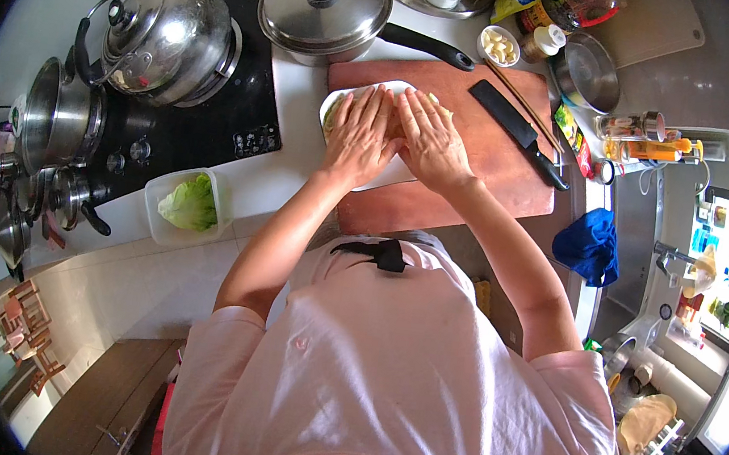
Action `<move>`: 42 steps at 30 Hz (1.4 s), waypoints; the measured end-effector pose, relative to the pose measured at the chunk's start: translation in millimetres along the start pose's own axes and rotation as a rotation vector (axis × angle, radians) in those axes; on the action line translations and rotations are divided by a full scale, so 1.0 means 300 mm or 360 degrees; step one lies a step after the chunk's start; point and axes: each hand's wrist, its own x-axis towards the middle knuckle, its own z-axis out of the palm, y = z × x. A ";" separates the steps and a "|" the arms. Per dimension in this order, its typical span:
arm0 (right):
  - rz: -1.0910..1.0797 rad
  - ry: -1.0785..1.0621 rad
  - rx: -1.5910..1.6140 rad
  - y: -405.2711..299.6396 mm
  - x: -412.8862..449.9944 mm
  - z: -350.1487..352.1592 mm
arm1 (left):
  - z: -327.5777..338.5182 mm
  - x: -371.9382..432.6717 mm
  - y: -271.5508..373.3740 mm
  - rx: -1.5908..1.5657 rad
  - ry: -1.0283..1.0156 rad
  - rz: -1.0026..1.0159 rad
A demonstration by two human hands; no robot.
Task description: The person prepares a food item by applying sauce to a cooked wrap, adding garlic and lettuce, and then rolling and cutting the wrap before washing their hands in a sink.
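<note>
A white dish (392, 175) rests on a reddish-brown cutting board (501, 179). Both my hands lie flat over it, palms down and fingers pointing away from me. My left hand (363, 136) covers the dish's left and middle part, where a little pale food (332, 116) shows at the rim. Close beside it, my right hand (433, 141) spreads over the right part, and pale yellowish pieces peek out past its fingers. The thumbs nearly meet. Most of the dish's contents are hidden under the hands. Neither hand grips anything.
A black-bladed knife (505, 115) and chopsticks (520, 100) lie on the board's right. Beyond stand a lidded pan (326, 4) and a bowl of garlic cloves (498, 46). A kettle (164, 36) sits on the black cooktop (250, 106). Lettuce (190, 202) fills a plastic container (156, 194) near the counter edge.
</note>
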 end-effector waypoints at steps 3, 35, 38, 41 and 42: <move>-0.0036 -0.0042 -0.0249 0.026 -0.016 0.003 | 0.005 0.001 0.010 -0.0043 -0.0024 -0.0046; -0.0017 -0.0224 -0.0141 0.046 0.011 0.004 | 0.019 0.008 0.001 -0.0115 -0.0048 -0.0097; -0.0039 -0.0126 -0.0009 0.037 0.002 -0.039 | 0.002 0.014 0.007 -0.0152 -0.0081 -0.0118; 0.0055 0.0035 0.0099 0.038 -0.005 -0.085 | -0.015 0.017 -0.002 -0.0221 -0.0006 -0.0123; 0.0115 0.0128 0.0194 0.040 -0.008 -0.102 | -0.033 0.022 0.004 -0.0223 0.0004 -0.0150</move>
